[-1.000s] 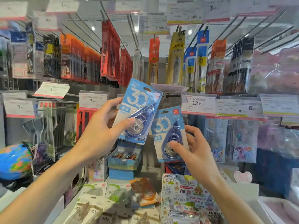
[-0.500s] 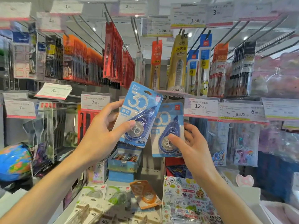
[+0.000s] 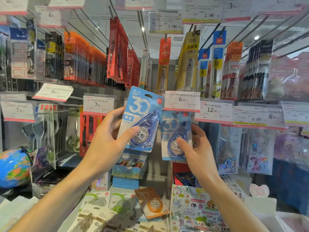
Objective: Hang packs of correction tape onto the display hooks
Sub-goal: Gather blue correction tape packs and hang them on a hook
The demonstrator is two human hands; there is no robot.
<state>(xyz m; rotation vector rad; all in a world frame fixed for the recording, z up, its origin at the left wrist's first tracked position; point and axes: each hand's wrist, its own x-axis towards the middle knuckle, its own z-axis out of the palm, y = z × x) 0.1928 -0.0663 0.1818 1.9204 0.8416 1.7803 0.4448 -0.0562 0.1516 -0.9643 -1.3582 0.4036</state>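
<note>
Shop shelving fills the view, with rows of hanging stationery packs on metal hooks and price tags clipped along the rails. Two blue packs of correction tape are held up in front of it. The left hand (image 3: 107,144) grips the tilted pack (image 3: 140,118), thumb across the clear blister on its front and fingers curled behind its left edge; its top leans right, near a price tag (image 3: 182,101) marked 6.00. The right hand (image 3: 195,151) pinches the second pack (image 3: 175,134), thumb on the round blister and fingers wrapped round its right edge. This pack hangs upright just under that tag, its top edge tucked behind it; whether it sits on a hook cannot be told. The two packs nearly touch at their inner edges. Below the hands, an orange correction tape pack (image 3: 151,204) lies on the shelf among green ones (image 3: 123,203). A globe (image 3: 14,166) sits at far left, and a colourful doodle-printed pack (image 3: 197,210) at lower right.
</note>
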